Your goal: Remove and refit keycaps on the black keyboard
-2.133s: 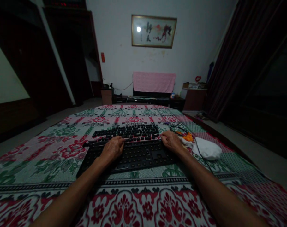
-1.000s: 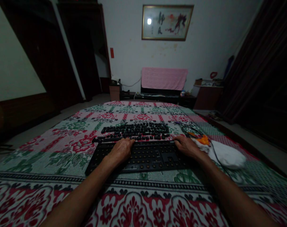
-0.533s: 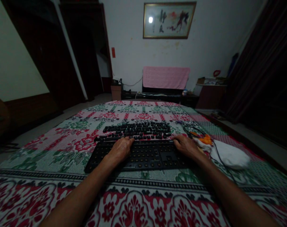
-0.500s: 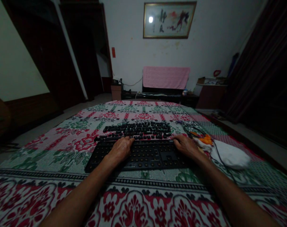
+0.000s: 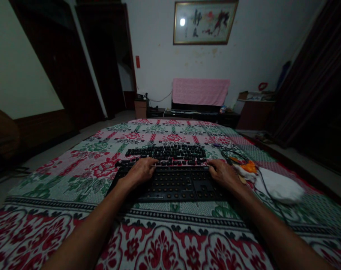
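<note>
A black keyboard base point(image 5: 176, 185) with its keycaps off lies on a red, green and white floral blanket point(image 5: 159, 240). Rows of loose black keycaps point(image 5: 166, 152) lie on the blanket just behind it. My left hand point(image 5: 140, 171) rests on the base's far edge, left of the middle. Its fingers are curled toward the nearest keycaps, and what they hold is hidden. My right hand point(image 5: 222, 173) sits at the base's far right corner with its fingers bent over the edge. Both forearms reach in from the bottom of the picture.
A white soft bundle point(image 5: 278, 186) with an orange piece point(image 5: 249, 167) and a black cable point(image 5: 232, 153) lie right of the keyboard. The bed's right edge drops to the floor. Beyond the bed stand a pink-covered screen point(image 5: 200, 92), low cabinets and a dark wardrobe.
The view has swung slightly left, so everything sits further right in the picture. Both hands stay at the keyboard base's far edge, and the left fingers have crept a little toward the keycaps.
</note>
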A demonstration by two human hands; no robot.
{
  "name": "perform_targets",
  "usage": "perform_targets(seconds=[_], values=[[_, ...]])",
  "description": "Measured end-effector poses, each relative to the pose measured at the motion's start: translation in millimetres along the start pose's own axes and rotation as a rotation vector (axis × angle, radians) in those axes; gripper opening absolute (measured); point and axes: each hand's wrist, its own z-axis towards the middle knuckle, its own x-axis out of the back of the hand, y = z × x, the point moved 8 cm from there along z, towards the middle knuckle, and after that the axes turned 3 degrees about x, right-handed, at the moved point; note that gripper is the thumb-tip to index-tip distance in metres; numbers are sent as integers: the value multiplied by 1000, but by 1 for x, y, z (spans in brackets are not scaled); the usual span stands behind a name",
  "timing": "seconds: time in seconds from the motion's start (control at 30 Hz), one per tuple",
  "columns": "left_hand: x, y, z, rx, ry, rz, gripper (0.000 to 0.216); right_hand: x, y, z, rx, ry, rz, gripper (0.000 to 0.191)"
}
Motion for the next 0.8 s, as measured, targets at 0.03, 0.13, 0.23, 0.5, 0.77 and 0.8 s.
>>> perform_targets(seconds=[0.03,0.13,0.23,0.5,0.77,0.8], values=[[7,-11,1,45,30,-2,35,3,-3,0,13,36,17,29],[21,-46,0,218,93,36,34,7,-17,1,61,106,82,28],[21,-62,-3,313,97,40,34,3,-34,1,146,96,135,26],[27,-90,-11,453,113,114,35,-6,-58,-8,369,89,170,22],[29,-175,-33,672,87,22,37,-9,-58,-7,364,79,151,20],[25,-180,-34,673,79,-21,37,-9,-58,-7,365,85,151,20]])
